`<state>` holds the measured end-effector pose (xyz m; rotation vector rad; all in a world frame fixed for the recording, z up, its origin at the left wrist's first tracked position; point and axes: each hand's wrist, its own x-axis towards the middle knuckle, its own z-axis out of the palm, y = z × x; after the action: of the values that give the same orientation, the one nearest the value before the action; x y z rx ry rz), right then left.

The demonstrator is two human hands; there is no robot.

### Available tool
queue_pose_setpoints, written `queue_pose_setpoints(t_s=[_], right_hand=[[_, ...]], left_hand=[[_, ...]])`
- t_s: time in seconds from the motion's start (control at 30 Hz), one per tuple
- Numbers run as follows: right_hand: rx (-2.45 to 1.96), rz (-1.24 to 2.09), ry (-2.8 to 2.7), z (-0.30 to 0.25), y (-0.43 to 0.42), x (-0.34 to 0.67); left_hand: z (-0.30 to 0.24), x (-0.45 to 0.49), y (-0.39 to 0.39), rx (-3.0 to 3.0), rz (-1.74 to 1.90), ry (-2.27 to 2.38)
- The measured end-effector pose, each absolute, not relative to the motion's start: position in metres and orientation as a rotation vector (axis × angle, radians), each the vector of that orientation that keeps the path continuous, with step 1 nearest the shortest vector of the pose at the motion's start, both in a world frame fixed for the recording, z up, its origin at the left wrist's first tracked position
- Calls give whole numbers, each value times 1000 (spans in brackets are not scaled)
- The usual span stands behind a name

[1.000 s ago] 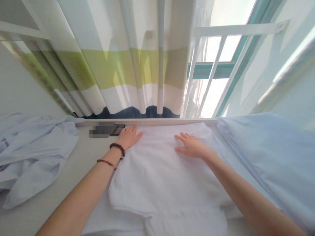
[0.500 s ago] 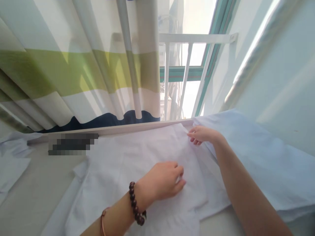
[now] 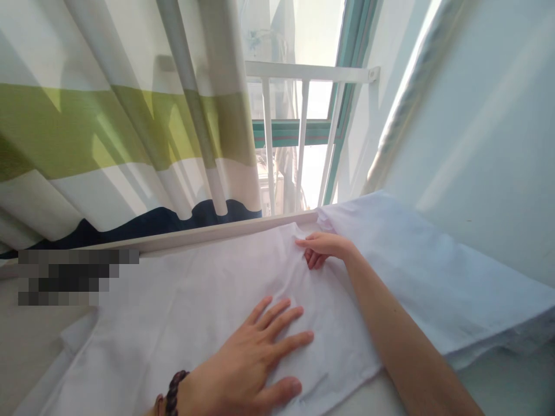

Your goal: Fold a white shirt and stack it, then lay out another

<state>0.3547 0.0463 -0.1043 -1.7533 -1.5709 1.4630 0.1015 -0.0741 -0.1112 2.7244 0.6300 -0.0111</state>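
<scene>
A white cloth [image 3: 208,289] lies spread over the pale surface; whether it is a garment I cannot tell. My left hand [image 3: 255,352], with a dark bead bracelet at the wrist, rests flat on it, fingers spread. At the cloth's far right corner, my right hand [image 3: 318,248] is closed, pinching the edge between thumb and fingers. Small creases run from that pinch toward my left hand. To the right of my right forearm lies another stack of white cloth [image 3: 411,260].
A white, green and navy curtain [image 3: 143,133] hangs beyond the surface's raised back edge [image 3: 208,232]. Behind that edge stands a white railing [image 3: 303,72] before a teal-framed window. A pale wall [image 3: 489,156] rises at the right. A pixelated dark patch [image 3: 73,276] sits at the left.
My left hand has opened from a curled shape and now lies flat on the cloth. My right hand now grips the corner, which is more creased. The view has shifted right.
</scene>
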Motion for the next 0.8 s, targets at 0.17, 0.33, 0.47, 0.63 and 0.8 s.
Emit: queue_pose_setpoints(t_s=[0.17, 0.33, 0.47, 0.63, 0.8], right_hand=[[-1706, 1556, -1541, -104, 48, 344], [-1643, 1366, -1535, -113, 53, 326], [-1588, 1276, -1510, -108, 51, 324], [-1476, 1261, -1477, -92, 44, 332], [-1275, 1618, -1478, -90, 39, 340]], left_hand=[[-86, 99, -99, 2593, -93, 941], [-94, 129, -119, 2596, -324, 1222], [-95, 140, -120, 2538, -431, 1144], [-66, 124, -114, 2294, -96, 1096], [-54, 115, -111, 2113, 184, 1055]])
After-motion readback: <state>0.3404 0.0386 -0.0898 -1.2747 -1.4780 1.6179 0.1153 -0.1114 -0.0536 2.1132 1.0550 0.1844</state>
